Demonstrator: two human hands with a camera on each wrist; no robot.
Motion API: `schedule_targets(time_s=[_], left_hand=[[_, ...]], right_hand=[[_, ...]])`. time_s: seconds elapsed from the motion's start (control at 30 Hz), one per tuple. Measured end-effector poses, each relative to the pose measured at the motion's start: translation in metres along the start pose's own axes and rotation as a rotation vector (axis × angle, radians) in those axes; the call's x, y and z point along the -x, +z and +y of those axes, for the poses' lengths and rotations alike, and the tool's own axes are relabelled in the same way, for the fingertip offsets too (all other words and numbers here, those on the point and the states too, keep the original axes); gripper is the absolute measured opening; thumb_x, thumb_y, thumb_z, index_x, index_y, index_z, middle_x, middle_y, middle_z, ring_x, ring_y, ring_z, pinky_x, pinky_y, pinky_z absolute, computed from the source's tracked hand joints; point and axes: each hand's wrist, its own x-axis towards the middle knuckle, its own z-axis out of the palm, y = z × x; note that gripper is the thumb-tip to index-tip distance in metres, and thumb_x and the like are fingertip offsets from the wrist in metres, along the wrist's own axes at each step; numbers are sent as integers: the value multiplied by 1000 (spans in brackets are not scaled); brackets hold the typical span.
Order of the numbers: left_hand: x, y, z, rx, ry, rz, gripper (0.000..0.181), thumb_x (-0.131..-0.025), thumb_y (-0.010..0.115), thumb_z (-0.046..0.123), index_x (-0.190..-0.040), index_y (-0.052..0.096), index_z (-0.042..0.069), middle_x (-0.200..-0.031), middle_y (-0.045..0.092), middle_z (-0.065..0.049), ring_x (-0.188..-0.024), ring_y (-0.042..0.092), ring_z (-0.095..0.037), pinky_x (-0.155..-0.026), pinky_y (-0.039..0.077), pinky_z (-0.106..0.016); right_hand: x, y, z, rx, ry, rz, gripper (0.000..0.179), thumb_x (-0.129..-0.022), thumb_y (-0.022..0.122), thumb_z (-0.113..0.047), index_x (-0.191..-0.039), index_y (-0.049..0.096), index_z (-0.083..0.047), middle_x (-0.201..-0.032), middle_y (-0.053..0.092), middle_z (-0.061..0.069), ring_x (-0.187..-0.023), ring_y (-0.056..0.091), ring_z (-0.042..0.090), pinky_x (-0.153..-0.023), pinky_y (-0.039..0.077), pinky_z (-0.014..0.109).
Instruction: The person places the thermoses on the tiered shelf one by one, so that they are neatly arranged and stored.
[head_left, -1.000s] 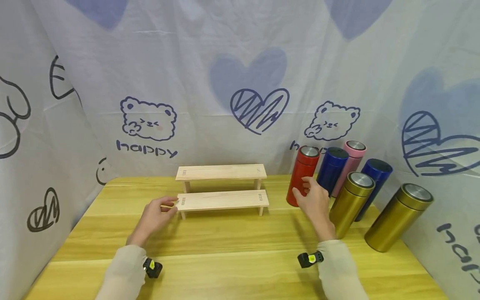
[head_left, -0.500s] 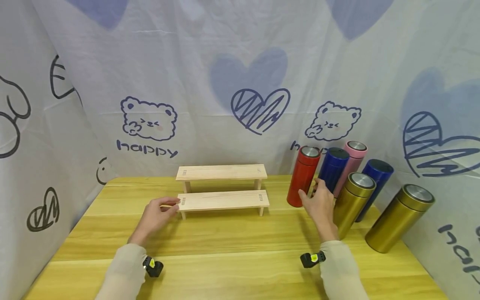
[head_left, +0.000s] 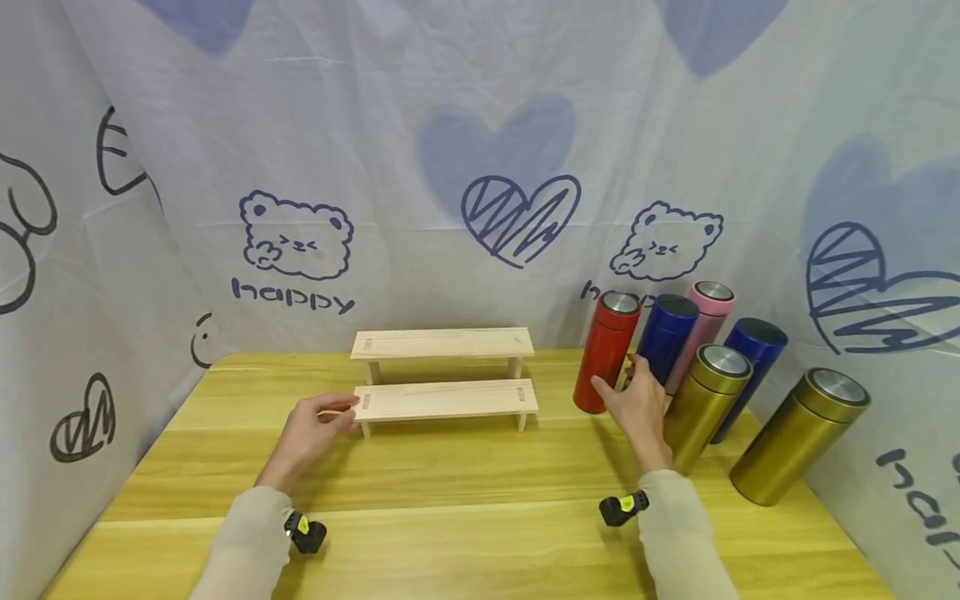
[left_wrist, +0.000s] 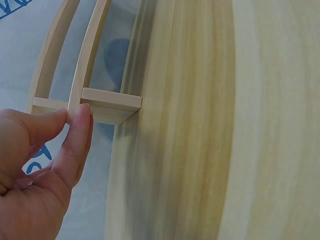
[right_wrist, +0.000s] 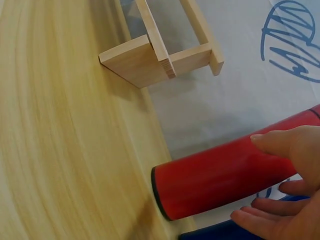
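A two-tier wooden stand (head_left: 446,400) rests on the table. My left hand (head_left: 318,429) pinches the left end of its lower board; the left wrist view shows thumb (left_wrist: 47,122) and fingertips on either side of the board edge. A red vacuum flask (head_left: 603,358) with a steel-topped lid stands upright right of the stand. My right hand (head_left: 636,408) is at its right side, thumb over the red body and the other fingers spread toward a blue flask (head_left: 667,333). In the right wrist view a gap shows between those fingers and the red flask (right_wrist: 215,175).
Behind and right of the right hand stand a pink flask (head_left: 701,333), a second blue flask (head_left: 753,350) and two gold flasks (head_left: 701,417). A printed cloth (head_left: 405,167) hangs along the back and sides of the yellow wooden table (head_left: 450,533).
My right hand has shifted right from in front of the red flask to its right side, with fingers spreading between it and the blue one. The left hand stays at the stand.
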Motion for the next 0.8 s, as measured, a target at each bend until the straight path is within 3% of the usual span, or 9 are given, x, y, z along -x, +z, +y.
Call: schedule_targets(time_s=[0.37,0.8], left_hand=[[-1,-1,-2,19,-10,0,35,-102,62,6,-135,63,-6,-137,63,-30,-104,75,-28,-84,59,-21],[-2,0,-3,28,-28,20,34,-101,63,5,-133,65,-6,-137,63,-30,-107,74,-30,-86,61,-26]], right_hand=[[-13,12,11,-120,33,-10,79,-90,78,-31,-154,39,-3,-138,60,27,-126,60,46,-104,51,57],[-24,19,9,-226,65,-17,88,-91,78,-32,-159,29,-6,-149,52,29,-134,54,46,-113,44,61]])
